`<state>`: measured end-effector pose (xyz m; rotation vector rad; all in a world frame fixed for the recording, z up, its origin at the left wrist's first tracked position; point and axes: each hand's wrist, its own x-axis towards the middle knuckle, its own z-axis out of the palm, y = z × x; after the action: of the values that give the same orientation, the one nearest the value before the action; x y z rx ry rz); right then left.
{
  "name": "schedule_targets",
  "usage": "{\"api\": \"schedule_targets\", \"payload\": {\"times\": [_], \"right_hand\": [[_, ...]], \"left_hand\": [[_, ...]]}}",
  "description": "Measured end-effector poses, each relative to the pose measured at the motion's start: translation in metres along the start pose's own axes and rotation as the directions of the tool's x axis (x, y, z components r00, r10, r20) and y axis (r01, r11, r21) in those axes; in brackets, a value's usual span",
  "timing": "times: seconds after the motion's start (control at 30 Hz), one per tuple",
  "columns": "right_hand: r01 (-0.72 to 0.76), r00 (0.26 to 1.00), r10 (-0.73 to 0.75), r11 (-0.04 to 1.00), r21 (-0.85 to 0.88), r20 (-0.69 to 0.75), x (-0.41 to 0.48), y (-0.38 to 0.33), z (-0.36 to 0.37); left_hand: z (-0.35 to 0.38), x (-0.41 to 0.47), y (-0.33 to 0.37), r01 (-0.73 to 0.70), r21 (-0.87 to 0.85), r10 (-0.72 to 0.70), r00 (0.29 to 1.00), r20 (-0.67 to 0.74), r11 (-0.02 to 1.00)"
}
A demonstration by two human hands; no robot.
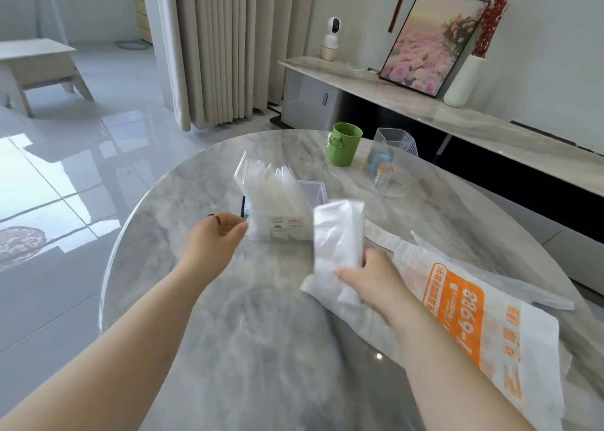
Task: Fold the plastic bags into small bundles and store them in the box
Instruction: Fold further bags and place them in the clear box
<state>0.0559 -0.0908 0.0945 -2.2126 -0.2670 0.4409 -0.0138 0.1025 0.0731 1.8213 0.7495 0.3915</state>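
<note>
Head | right hand (pixel 369 280) grips folded bag (pixel 338 231) | left hand (pixel 212 237) fingers (pixel 238 229) loose, empty | orange-print bag (pixel 457 303): "-6988"

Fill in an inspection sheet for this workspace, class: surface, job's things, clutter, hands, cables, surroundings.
Surface: round marble table, glossy.
Job's things: clear box holding upright folded bags; bundle held above the table; orange-printed bag lying unfolded.
Clutter: green cup; ribbed clear holder.
Hands: left hand loosely curled beside the box, holding nothing; right hand grips the bundle.
Cables: white cable on the sideboard.
Surroundings: curtain, framed picture, tiled floor.
</note>
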Motion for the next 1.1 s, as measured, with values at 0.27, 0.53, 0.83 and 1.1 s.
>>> {"api": "schedule_targets", "payload": {"times": [0.27, 0.53, 0.83, 1.1], "right_hand": [[0.26, 0.861, -0.344, 0.93, -0.258, -0.375, 0.089, -0.057, 0.011], [0.193, 0.98, -0.163, 0.616, -0.763, 0.116, 0.132, -0.078, 0.049], [0.197, 0.924, 0.196, 0.491, -0.849, 0.328, 0.139, -0.093, 0.053], [0.104, 0.889, 0.176, 0.822, -0.56, 0.423, 0.141, -0.094, 0.05]], "left_hand": [[0.004, 0.032, -0.003, -0.003, -0.069, 0.005, 1.0, 0.03, 0.998], [0.007, 0.041, -0.01, 0.027, -0.101, -0.009, 0.986, 0.168, 0.995], [0.012, 0.045, -0.011, 0.029, -0.087, -0.01, 0.976, 0.215, 0.996], [0.011, 0.042, -0.005, 0.023, -0.056, -0.01, 0.975, 0.22, 0.998]]}}
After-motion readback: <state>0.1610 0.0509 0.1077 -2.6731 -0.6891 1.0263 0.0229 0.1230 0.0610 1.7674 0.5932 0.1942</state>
